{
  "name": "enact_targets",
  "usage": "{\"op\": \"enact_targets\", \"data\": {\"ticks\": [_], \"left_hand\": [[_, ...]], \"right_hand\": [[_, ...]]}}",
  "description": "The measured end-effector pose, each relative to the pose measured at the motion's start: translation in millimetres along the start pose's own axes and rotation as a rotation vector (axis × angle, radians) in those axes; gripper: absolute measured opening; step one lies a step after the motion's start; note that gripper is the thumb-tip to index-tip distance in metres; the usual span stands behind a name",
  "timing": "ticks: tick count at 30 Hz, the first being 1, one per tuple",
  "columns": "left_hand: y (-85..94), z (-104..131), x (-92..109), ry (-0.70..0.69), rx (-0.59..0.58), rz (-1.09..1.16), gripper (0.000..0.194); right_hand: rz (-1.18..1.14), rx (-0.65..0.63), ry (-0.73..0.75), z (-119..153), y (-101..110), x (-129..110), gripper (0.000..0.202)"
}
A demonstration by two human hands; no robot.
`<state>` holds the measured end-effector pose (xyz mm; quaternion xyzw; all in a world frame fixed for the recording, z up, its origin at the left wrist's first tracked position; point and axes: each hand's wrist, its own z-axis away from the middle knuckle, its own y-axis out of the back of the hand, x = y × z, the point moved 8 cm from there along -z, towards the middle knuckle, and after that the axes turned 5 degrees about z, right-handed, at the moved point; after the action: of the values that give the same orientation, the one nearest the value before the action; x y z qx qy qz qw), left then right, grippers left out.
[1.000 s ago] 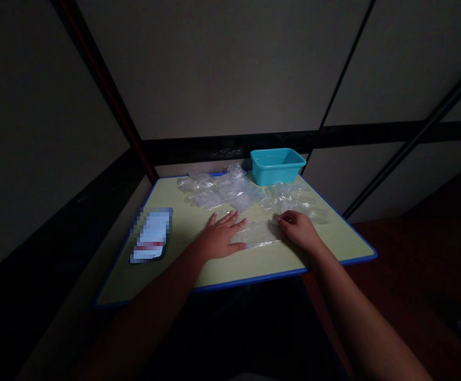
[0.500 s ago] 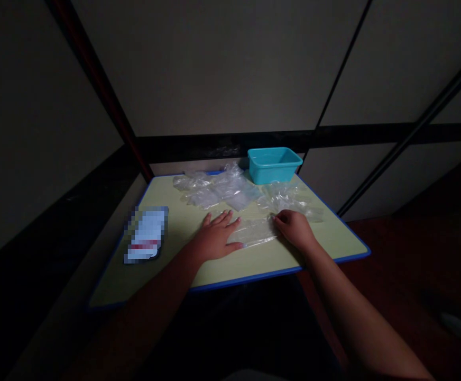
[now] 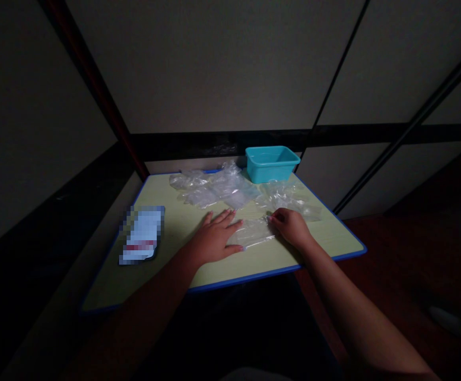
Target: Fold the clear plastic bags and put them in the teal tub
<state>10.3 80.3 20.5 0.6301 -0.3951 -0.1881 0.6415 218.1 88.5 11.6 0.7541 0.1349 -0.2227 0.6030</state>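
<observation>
A clear plastic bag (image 3: 254, 232) lies flattened on the table between my two hands. My left hand (image 3: 215, 237) rests on the bag's left end, palm down with its fingers spread. At the other end, the fingertips of my right hand (image 3: 289, 226) are pinched together on the bag's edge. Behind my hands lies a heap of crumpled clear plastic bags (image 3: 230, 186). More crumpled clear plastic (image 3: 284, 197) sits just beyond my right hand.
A turquoise plastic basin (image 3: 272, 166) stands at the table's back right. A phone-like flat object (image 3: 142, 233), its face blurred out, lies at the left. The small pale-yellow table (image 3: 230, 272) has a blue edge. Wall panels rise behind it.
The view has shifted slightly. My right hand has come a little nearer to my left, still pinching the bag's edge. My left hand stays flat on the bag.
</observation>
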Motion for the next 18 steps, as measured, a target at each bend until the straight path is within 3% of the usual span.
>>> {"op": "enact_targets", "data": {"ticks": [9, 18], "left_hand": [[-4.4, -1.8, 3.0, -0.03, -0.071, 0.031, 0.068], [-11.7, 1.1, -1.6, -0.003, -0.15, -0.059, 0.072]], "right_hand": [[-0.321, -0.04, 0.126, 1.4, -6.5, -3.5, 0.02], [0.06, 0.005, -0.001, -0.1, 0.9, -2.1, 0.014]]}}
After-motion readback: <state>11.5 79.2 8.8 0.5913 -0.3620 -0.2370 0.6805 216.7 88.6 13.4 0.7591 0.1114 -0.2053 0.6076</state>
